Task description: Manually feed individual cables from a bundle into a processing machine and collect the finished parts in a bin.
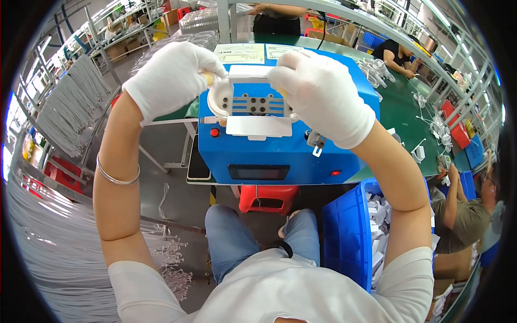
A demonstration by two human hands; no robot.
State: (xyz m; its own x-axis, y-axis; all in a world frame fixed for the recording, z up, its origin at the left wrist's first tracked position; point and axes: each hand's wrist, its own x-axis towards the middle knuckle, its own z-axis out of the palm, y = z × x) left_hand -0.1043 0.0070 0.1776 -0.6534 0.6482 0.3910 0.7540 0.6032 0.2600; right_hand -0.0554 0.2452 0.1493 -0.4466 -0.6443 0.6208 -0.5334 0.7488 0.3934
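Note:
My left hand (175,81), in a white glove with a yellowish fingertip, is closed in a pinch at the top of a white cable loop (218,99). That loop curves around the left end of a grey metal fixture (258,105) on a blue machine (323,161). My right hand (323,94), gloved the same way, is curled over the fixture's right end. What its fingers hold is hidden. One white flap (250,73) stretches between my hands behind the fixture; another white flap (258,126) lies in front of it.
At my right stands a blue bin (344,231) of small white pieces. A red stool (268,198) is under the machine. Many white cables (70,107) hang at the left. Coiled cables (374,71) lie on the green table (396,107), where other people (396,56) sit.

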